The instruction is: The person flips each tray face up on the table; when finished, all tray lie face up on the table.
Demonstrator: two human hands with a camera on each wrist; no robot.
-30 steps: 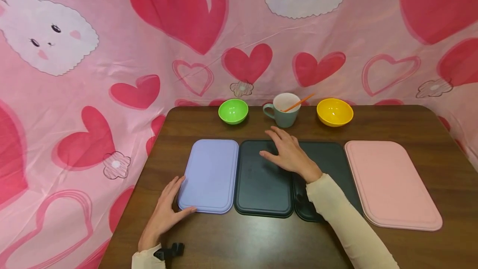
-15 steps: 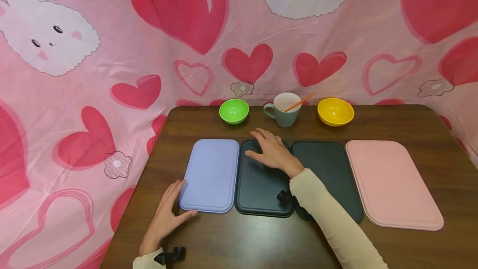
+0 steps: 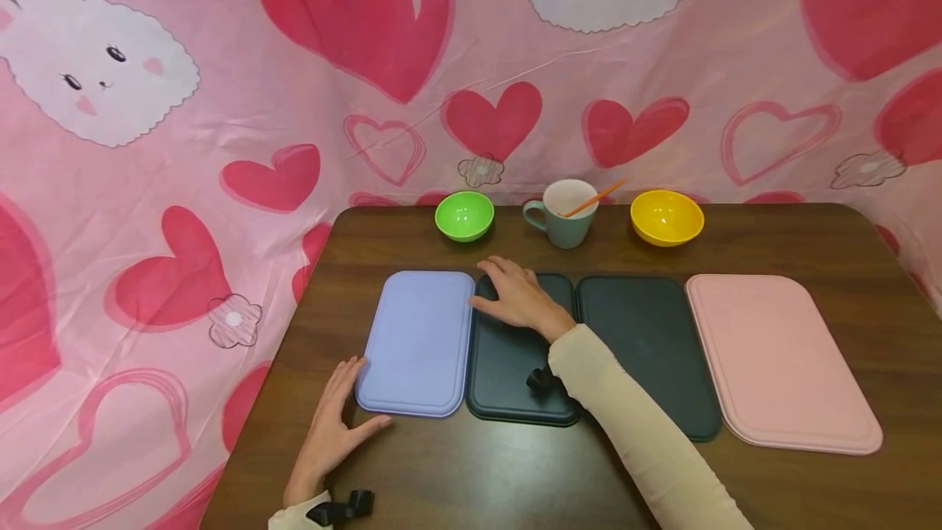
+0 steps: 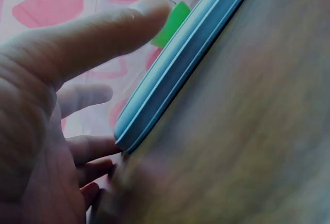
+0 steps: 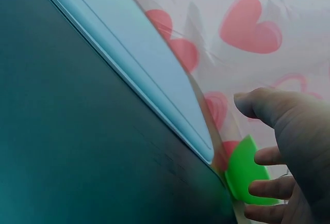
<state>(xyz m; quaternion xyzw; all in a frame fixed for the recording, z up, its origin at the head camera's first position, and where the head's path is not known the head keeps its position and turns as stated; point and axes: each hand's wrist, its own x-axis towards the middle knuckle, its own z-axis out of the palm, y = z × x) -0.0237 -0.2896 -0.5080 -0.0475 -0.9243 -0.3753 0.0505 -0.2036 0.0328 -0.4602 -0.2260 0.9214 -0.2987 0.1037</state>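
Note:
My left hand (image 3: 329, 430) is at the near left corner of a lavender board (image 3: 418, 343), fingers spread along its left side and thumb near its front edge. In the left wrist view, the fingertips come right to the corner of that board (image 4: 175, 69). My right hand (image 3: 518, 298) reaches over the far part of a dark green board (image 3: 515, 383), thumb and fingers apart, holding nothing. Its thumb tip overlaps the lavender board's right edge in the head view. The right wrist view has the fingers in front of the green bowl (image 5: 247, 175).
A second dark board (image 3: 648, 358) and a pink board (image 3: 783, 362) lie to the right in the row. Behind stand a green bowl (image 3: 464, 217), a teal mug (image 3: 565, 227) with an orange stick (image 3: 599, 197) in it, and a yellow bowl (image 3: 666, 219). A heart-patterned cloth (image 3: 397, 23) hangs behind.
My right hand has moved left across the first dark board towards the lavender one. The left hand stays about where it was, and the whole head view has shifted slightly.

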